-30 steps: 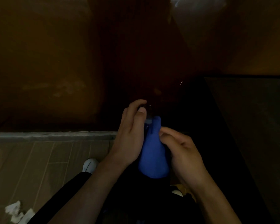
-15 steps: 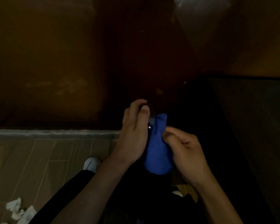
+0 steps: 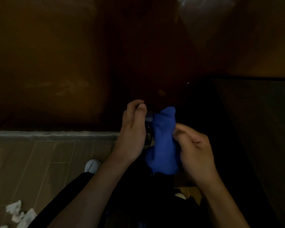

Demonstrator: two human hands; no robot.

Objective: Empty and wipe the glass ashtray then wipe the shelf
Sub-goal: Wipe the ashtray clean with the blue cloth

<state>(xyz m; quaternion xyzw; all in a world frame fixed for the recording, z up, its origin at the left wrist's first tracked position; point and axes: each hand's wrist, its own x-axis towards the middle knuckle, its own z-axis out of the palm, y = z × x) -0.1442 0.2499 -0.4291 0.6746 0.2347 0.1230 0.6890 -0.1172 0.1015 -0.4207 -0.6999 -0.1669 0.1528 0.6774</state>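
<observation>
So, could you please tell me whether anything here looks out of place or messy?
Yes: crumpled white paper scraps lie loose on the tiled floor at lower left, like litter. Otherwise the left hand holds the glass ashtray while the right hand presses the blue cloth against it.

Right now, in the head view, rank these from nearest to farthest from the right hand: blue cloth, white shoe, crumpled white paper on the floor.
1. Blue cloth: gripped in the right hand.
2. White shoe: lower left, beyond the left forearm.
3. Crumpled white paper: far bottom-left corner, on the floor.
</observation>
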